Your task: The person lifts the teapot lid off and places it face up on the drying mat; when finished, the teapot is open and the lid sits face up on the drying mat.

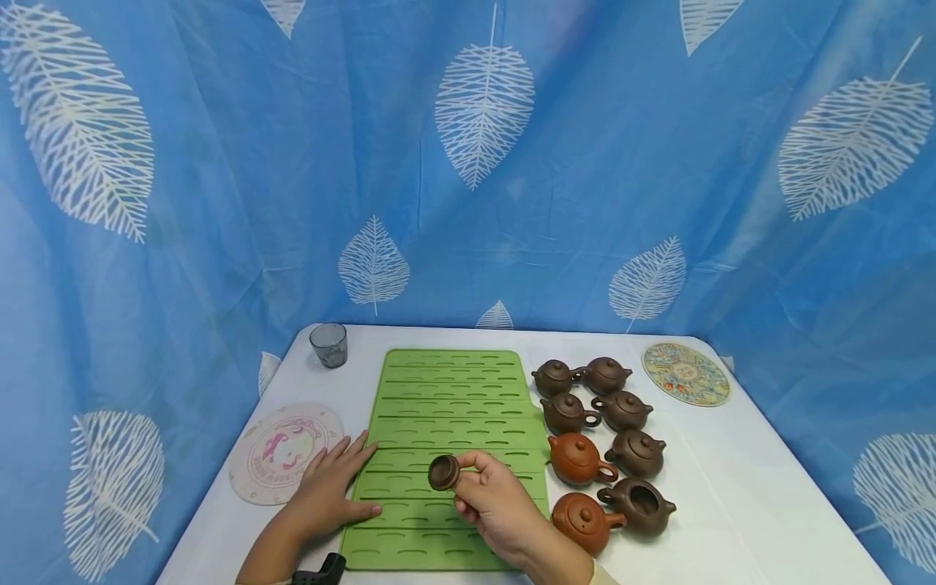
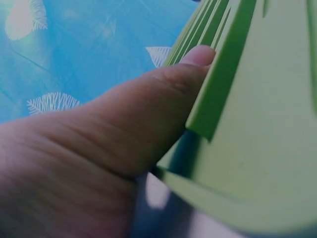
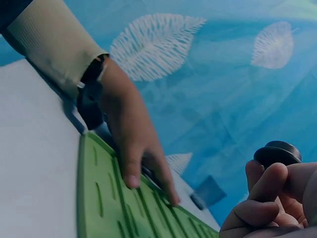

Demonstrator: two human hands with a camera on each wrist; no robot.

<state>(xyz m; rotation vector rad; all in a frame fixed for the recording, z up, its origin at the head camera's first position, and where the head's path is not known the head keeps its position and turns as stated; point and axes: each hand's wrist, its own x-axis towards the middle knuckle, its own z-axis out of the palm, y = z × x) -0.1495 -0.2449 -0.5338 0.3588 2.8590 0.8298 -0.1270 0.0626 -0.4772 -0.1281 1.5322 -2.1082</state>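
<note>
My right hand pinches a small dark brown teapot lid above the green ridged mat; the lid's hollow underside faces the head camera. In the right wrist view the lid stands above the fingertips. With fingers spread, my left hand rests along the mat's left edge; its thumb lies against the ridges. Right of the mat sits a dark brown teapot with its top opening uncovered. Beside it are two reddish-brown teapots and several dark brown ones, all with lids on.
A pink-and-white round mat lies at the left, partly behind the left hand. A grey glass stands at the back left. At the back right is a patterned round mat. A blue curtain rises behind the white table.
</note>
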